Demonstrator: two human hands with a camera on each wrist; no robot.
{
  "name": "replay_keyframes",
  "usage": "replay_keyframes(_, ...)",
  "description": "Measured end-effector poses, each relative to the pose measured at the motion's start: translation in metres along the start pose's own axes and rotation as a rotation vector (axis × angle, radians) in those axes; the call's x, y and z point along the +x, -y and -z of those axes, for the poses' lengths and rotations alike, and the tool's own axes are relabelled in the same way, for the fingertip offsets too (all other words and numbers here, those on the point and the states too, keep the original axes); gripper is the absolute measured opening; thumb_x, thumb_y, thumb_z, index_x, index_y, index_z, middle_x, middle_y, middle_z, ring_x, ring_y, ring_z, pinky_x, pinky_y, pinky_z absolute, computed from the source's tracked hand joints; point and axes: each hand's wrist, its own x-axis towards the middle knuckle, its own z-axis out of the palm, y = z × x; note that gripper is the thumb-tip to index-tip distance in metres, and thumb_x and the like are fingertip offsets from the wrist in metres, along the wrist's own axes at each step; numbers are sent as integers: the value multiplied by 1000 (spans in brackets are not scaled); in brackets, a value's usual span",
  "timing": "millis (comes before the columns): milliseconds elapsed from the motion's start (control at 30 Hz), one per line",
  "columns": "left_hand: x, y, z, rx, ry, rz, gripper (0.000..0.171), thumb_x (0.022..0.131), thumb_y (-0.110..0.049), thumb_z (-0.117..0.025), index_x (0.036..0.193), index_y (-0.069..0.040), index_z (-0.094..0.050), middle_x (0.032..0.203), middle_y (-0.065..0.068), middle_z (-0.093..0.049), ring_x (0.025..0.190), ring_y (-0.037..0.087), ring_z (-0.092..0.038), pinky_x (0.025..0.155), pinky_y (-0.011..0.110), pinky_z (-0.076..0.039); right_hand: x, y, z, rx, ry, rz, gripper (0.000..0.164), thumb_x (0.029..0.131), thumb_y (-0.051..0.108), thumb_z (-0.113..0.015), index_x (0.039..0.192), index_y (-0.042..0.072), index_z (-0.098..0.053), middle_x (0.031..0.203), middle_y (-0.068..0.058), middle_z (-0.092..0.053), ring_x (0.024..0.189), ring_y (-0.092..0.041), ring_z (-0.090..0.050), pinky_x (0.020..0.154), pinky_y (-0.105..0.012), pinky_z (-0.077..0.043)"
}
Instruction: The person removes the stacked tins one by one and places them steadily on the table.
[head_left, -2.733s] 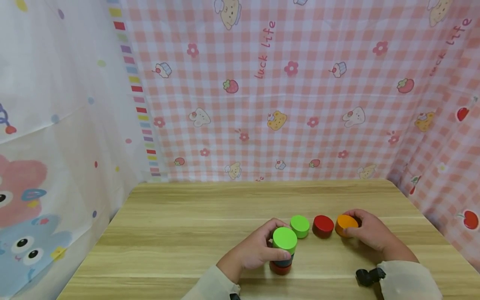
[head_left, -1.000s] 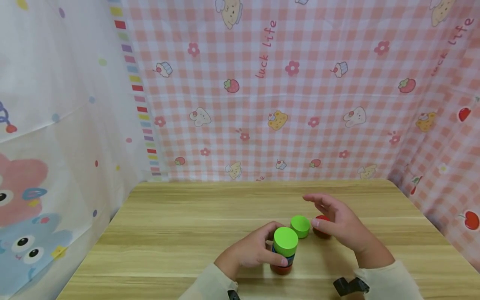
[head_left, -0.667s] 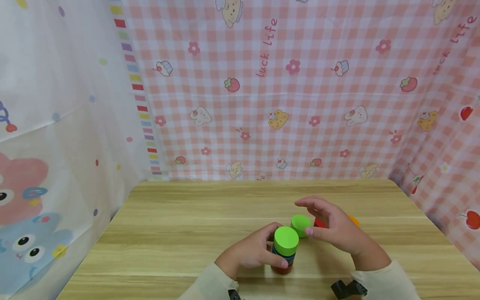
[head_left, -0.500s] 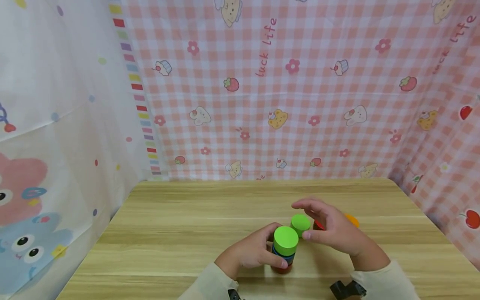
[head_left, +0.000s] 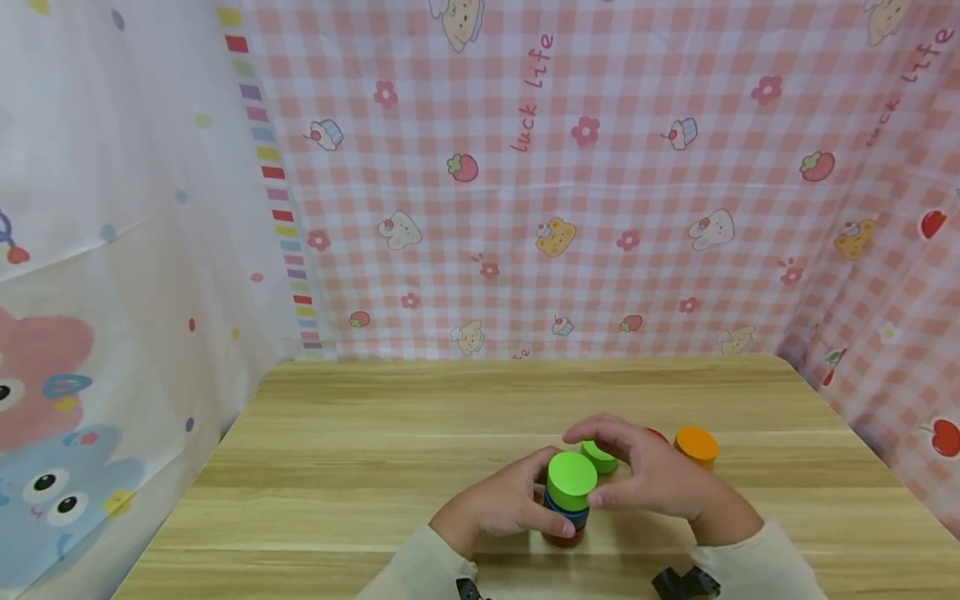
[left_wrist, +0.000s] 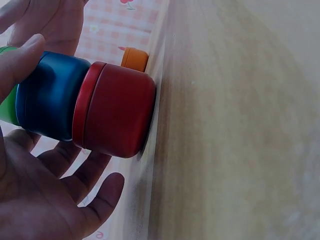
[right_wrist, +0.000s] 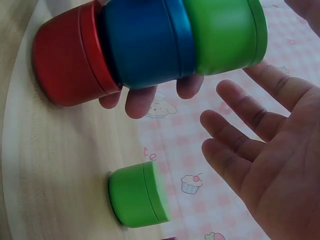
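Three small round tins with lids stand in a stack: a red tin (left_wrist: 120,110) at the bottom, a blue tin (right_wrist: 147,42) in the middle and a green tin (head_left: 572,479) on top. My left hand (head_left: 498,500) grips the stack from the left, thumb across the blue tin and fingers round the far side. My right hand (head_left: 652,479) is just to the right of the top green tin, fingers spread and gently bent, thumb tip right at its side. In the right wrist view, the right fingers (right_wrist: 250,117) hold nothing.
Behind the stack, a second green tin (head_left: 600,460), another red tin (head_left: 657,435) and an orange tin (head_left: 697,448) stand in a row, the first two partly covered by the right hand. A patterned curtain (head_left: 420,267) hangs at the back edge of the wooden table (head_left: 337,467).
My right hand has let go of the orange tin and moved left, past the red and second green tins, to the stack's top. The left hand has kept its grip.
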Motion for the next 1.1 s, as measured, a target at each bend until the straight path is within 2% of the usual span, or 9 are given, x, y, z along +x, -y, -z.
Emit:
replay_keyframes(167, 1, 4, 1, 19, 0, -9, 63, 87, -8, -84, 141, -24, -55, 124, -9, -65, 115, 7, -60, 103, 28, -48, 1, -3, -3, -3, 30, 7, 55, 89, 8, -84, 138, 10, -61, 140, -11, -60, 132, -15, -56, 113, -22, -40)
replay_keyframes(400, 3, 7, 1, 29, 8, -25, 69, 88, -10, -84, 148, -23, -52, 127, -10, -64, 117, 6, -59, 102, 26, -48, 3, 0, -7, -4, 54, -17, 50, 89, 11, -85, 134, 13, -63, 136, -9, -62, 124, -20, -59, 108, -26, -45)
replay_keyframes(867, 3, 5, 1, 16, -9, -3, 65, 87, -4, -83, 143, -24, -56, 123, -9, -65, 113, 6, -60, 100, 26, -50, 5, 3, -10, -100, 41, -87, 46, 90, 22, -86, 130, 20, -65, 135, -4, -62, 121, -18, -59, 106, -25, -47)
replay_keyframes(1100, 3, 5, 1, 37, -6, -6, 65, 87, -7, -83, 143, -25, -56, 126, -10, -64, 117, 4, -59, 104, 26, -48, 3, 2, -9, -88, 38, -82, 43, 91, 19, -84, 130, 20, -65, 136, -5, -62, 122, -18, -60, 106, -26, -47)
